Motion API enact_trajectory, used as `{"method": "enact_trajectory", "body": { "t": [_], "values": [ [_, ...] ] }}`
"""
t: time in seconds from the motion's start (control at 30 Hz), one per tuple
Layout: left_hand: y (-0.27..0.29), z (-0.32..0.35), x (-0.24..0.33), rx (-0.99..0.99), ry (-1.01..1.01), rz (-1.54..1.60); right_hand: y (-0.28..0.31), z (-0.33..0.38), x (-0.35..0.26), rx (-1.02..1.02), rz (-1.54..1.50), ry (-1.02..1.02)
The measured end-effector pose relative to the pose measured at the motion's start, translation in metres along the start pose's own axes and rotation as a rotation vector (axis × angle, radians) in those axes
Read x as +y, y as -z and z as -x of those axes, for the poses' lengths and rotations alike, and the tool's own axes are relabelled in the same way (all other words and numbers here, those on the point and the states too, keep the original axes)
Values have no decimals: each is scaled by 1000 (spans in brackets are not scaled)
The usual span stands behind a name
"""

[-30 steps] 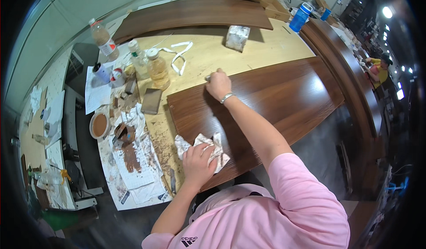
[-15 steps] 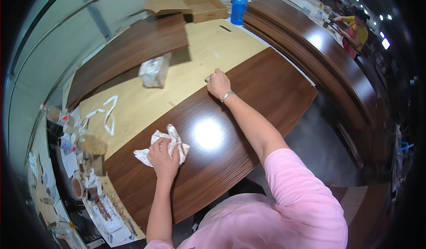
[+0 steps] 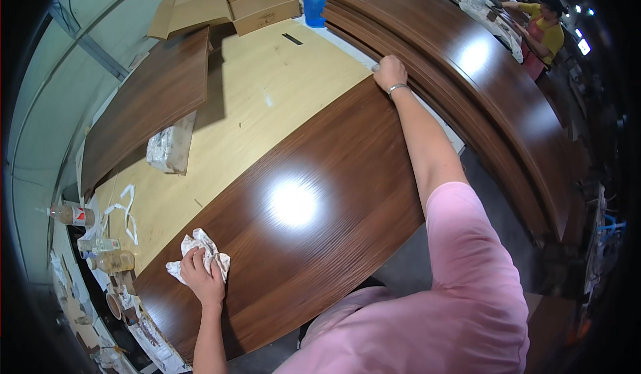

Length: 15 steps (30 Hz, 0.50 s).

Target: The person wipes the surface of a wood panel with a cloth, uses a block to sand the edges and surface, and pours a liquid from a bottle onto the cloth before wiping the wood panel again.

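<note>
A dark brown wood-grain board [image 3: 334, 167] lies flat before me, with a bright light reflected in its glossy face. Near its left end, my left hand [image 3: 203, 277] presses a crumpled white rag with brown stains [image 3: 215, 255] onto the surface, fingers bunched around the cloth. My right hand [image 3: 390, 74] is a closed fist at the board's far right corner. A small greyish bit shows at its fingertips, too small to name. The board's far long edge runs between the two hands.
Beyond lies a pale yellow panel [image 3: 267, 100]. A tilted brown board [image 3: 150, 100] rests over a wrapped block [image 3: 175, 144]. Stacked brown boards [image 3: 454, 40], a blue bottle [image 3: 315, 0] and an open carton [image 3: 264, 7] stand farther off. Bottles [image 3: 113, 260] line the left; a person [image 3: 541, 34] works far right.
My right hand has moved right along the far edge to the corner. My left hand and the rag have slid left and nearer me. The whole view has shifted too.
</note>
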State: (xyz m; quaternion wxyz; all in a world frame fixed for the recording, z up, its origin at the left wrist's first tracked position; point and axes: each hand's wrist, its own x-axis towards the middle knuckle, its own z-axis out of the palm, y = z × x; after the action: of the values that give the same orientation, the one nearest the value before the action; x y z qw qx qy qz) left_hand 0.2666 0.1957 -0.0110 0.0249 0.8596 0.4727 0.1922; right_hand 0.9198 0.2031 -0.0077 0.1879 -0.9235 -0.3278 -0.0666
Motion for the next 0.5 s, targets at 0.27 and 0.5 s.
{"method": "enact_trajectory", "body": {
  "t": [0.27, 0.5],
  "values": [
    [1, -2, 4, -5, 7, -14, 2, 11, -8, -108, -212, -124],
    [-2, -1, 1, 31, -7, -19, 9, 47, 10, 60, -156, -254]
  ]
}}
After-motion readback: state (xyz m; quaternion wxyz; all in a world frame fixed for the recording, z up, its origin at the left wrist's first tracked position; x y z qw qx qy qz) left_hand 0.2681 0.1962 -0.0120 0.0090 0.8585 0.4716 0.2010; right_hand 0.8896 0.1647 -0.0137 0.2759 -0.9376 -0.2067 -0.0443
